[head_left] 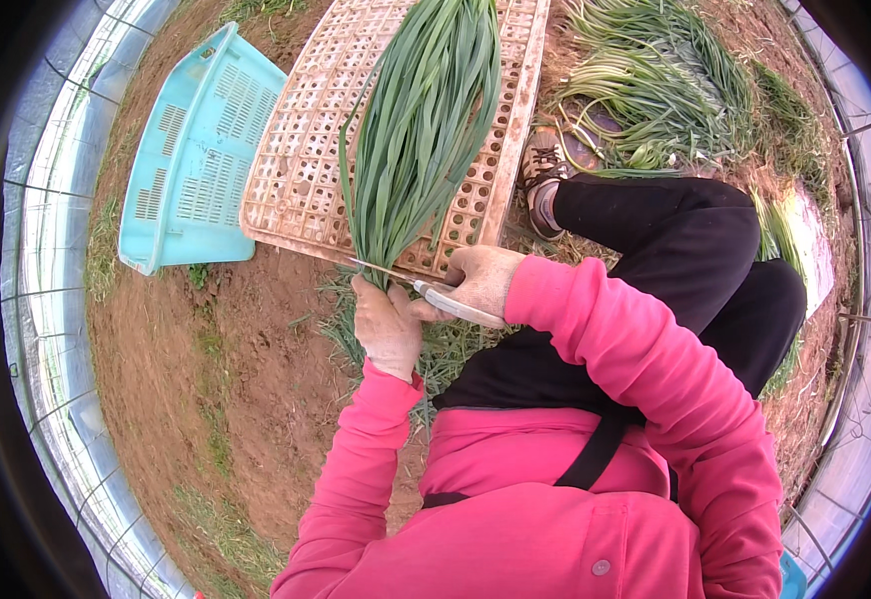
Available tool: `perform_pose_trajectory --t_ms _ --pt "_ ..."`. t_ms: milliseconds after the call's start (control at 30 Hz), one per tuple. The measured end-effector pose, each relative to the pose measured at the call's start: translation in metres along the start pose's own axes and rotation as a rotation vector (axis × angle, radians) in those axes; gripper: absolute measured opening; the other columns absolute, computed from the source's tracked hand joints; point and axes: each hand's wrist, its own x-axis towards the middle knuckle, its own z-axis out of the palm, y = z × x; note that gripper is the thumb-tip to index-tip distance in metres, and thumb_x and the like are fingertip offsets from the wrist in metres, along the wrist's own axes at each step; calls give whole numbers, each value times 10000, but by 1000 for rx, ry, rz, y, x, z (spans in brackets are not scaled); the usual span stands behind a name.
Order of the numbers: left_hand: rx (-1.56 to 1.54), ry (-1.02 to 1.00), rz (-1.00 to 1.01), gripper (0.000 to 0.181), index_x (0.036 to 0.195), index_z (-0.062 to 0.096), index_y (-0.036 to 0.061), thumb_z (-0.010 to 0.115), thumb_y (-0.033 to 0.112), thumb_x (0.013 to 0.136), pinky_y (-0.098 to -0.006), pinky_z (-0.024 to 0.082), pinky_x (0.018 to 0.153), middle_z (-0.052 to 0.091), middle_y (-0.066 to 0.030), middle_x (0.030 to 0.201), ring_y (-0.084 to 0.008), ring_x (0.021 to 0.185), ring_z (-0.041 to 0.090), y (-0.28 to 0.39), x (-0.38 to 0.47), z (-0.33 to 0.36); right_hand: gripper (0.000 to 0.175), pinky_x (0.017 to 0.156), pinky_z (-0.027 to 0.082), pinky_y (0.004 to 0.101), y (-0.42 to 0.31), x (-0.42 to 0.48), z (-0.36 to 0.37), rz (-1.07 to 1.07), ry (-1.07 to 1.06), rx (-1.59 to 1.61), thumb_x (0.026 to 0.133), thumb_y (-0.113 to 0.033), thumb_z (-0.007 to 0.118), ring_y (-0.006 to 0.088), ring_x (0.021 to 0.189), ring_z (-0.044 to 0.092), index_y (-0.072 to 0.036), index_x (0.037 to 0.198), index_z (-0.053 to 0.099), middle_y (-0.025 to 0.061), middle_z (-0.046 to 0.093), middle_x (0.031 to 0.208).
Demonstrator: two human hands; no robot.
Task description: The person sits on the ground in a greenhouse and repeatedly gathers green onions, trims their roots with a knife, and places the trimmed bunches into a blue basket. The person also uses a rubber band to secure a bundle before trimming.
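Observation:
A long bundle of green garlic chives lies on an upturned, soil-stained plastic crate. Its gathered leaf ends hang over the crate's near edge, where my left hand, in a pale glove, grips them. My right hand, gloved too, holds scissors with light grey handles. Their blades cross the bundle just above my left fingers; I cannot tell how far they are parted. Cut green leaf pieces litter the ground under both hands.
To the left of the crate, a turquoise slotted plastic basket stands tilted on bare soil. More chives lie in heaps at the upper right, past my shoe. My bent knees are close on the right. Plastic-film walls curve along both sides.

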Motion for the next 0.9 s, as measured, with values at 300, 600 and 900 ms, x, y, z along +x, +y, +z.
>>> perform_pose_trajectory --t_ms 300,600,900 --pt "120 -2 161 275 1053 438 -23 526 152 861 -514 493 641 626 -243 720 -439 683 626 -6 6 -8 494 580 482 347 5 3 14 -69 232 -168 693 -466 794 226 603 625 -8 708 609 148 598 618" --pt "119 -66 171 314 1056 442 -42 563 163 852 -491 488 632 623 -236 727 -433 698 626 -3 6 -16 631 690 510 345 4 15 10 25 -17 297 669 -561 753 230 723 644 41 846 677 134 662 722" --pt "321 -100 213 321 957 435 -49 621 180 830 -463 503 609 611 -205 678 -409 659 637 -2 7 -19 698 649 521 396 2 26 11 28 125 -73 610 -601 737 333 654 658 68 801 686 226 639 679"
